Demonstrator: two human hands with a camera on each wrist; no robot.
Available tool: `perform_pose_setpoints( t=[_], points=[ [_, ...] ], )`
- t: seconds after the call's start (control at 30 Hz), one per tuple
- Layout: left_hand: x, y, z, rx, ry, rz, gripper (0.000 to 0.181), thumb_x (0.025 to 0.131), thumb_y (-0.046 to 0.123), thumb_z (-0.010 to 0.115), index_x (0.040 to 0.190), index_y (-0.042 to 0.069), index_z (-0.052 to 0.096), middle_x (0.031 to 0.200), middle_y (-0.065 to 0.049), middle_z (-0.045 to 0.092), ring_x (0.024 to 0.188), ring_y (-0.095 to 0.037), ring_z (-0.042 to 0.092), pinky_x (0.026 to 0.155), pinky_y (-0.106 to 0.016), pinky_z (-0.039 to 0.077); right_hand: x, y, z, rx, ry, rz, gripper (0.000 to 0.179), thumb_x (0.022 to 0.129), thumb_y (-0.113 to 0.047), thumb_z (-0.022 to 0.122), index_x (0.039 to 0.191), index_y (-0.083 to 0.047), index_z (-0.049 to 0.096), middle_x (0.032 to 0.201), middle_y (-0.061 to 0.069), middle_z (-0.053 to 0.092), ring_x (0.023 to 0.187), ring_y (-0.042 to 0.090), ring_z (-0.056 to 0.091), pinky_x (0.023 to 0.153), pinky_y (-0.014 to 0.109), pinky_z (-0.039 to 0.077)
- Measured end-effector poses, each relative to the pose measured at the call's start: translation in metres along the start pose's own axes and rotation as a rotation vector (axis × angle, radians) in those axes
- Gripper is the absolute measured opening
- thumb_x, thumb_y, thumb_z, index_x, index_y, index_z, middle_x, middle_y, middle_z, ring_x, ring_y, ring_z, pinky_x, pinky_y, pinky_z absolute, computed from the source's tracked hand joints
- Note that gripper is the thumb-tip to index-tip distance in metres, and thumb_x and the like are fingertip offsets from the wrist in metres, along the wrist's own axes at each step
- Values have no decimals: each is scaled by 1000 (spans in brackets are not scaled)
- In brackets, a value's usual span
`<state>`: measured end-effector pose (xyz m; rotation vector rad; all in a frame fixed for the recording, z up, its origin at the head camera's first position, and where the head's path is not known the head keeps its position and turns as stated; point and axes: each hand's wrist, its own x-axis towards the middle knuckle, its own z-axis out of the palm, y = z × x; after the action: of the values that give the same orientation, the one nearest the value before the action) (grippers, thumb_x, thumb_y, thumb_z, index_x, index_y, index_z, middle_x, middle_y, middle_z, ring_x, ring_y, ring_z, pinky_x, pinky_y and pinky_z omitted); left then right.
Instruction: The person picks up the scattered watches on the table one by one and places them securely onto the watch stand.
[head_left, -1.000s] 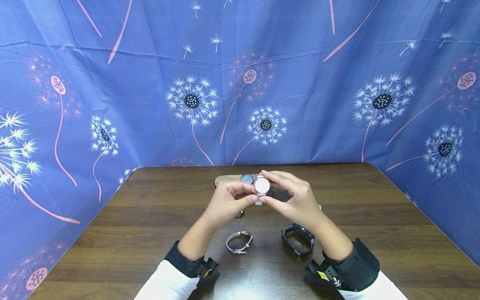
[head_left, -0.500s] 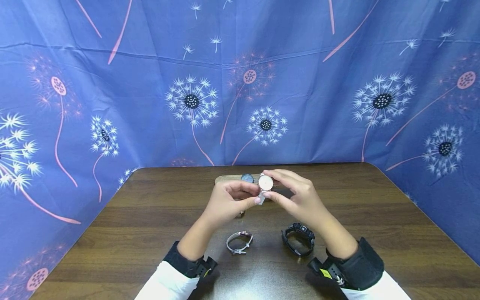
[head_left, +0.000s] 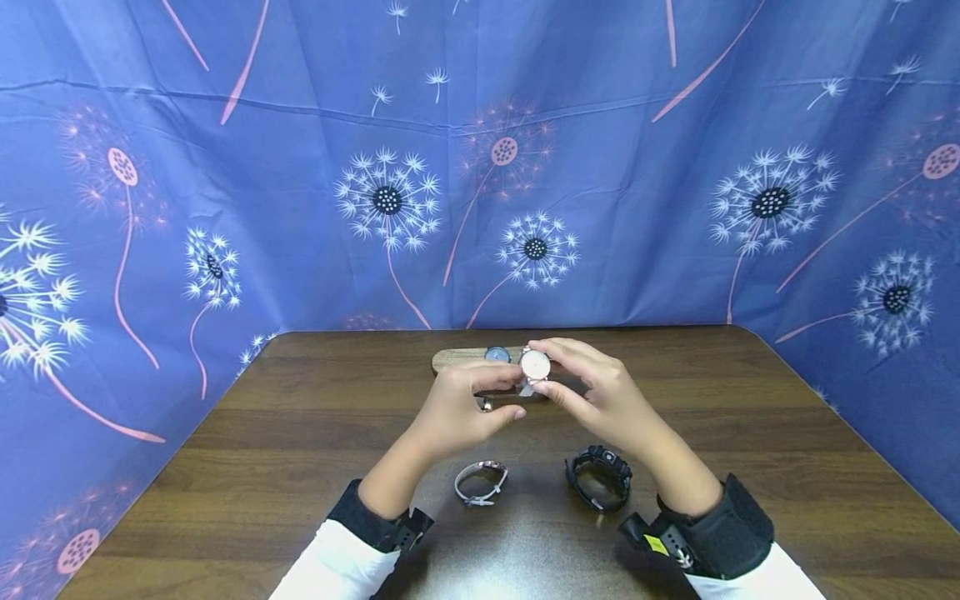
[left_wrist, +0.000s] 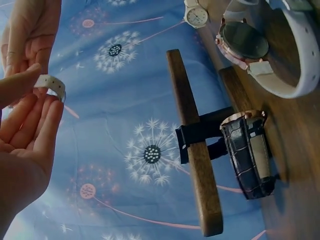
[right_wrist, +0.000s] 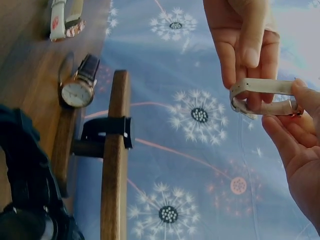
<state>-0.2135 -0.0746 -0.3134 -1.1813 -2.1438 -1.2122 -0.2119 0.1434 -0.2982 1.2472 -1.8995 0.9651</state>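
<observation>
A wristwatch [head_left: 535, 365] with a round pale dial is held up above the table, facing the head camera. My right hand [head_left: 600, 392] pinches it, index finger near the top and thumb at the bottom. My left hand [head_left: 461, 408] reaches in from the left, its fingers extended to the watch's side and its thumb standing apart. The right wrist view shows the white strap [right_wrist: 265, 86] as a loop, with left fingers [right_wrist: 254, 100] right at it. In the left wrist view only part of the strap [left_wrist: 52, 84] shows between the hands.
Nearer on the table [head_left: 300, 467] lie a white-strapped watch [head_left: 480, 483] and a chunky black watch [head_left: 600, 479]. Behind the hands is a wooden bar [head_left: 453, 358] with a blue-dialled watch [head_left: 497, 354]. Another watch [head_left: 486, 406] is mostly hidden by my left hand. A blue patterned cloth [head_left: 300, 250] hangs behind.
The watch has shifted a little to the right with my right hand. My left thumb has come away from the watch, and the gap between left thumb and fingers has widened.
</observation>
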Motion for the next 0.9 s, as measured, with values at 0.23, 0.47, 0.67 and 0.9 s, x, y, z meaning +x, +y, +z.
perform_pose_setpoints(
  t=[0.23,0.47,0.67,0.9],
  points=[
    [1,-8,-7,-178,37,-93,34,77,-5,78,109,-8,69,111,-18,69,98,-26,69,86,-30,55,-2,12,-18,-55,-2,44,48,80,7,73,126,5,60,121,15,64,105,23,62,89,18,50],
    [1,-17,-23,-186,109,-170,28,82,-6,73,109,-9,68,109,-20,69,98,-30,69,83,-32,56,-5,23,-41,-93,37,163,49,77,14,73,124,4,62,119,15,65,108,12,61,92,16,47],
    [0,-23,-38,-175,113,-234,27,84,-1,74,110,-7,69,109,-20,69,99,-32,68,87,-35,55,-11,35,-55,30,49,284,43,81,19,67,122,10,61,116,21,63,99,-2,61,85,17,51],
    [-3,-30,-54,-123,93,-316,28,85,2,73,112,-5,68,109,-19,70,95,-28,70,82,-32,56,-19,48,-71,18,40,369,40,84,15,66,123,12,59,117,25,61,99,-6,60,86,13,49]
  ],
)
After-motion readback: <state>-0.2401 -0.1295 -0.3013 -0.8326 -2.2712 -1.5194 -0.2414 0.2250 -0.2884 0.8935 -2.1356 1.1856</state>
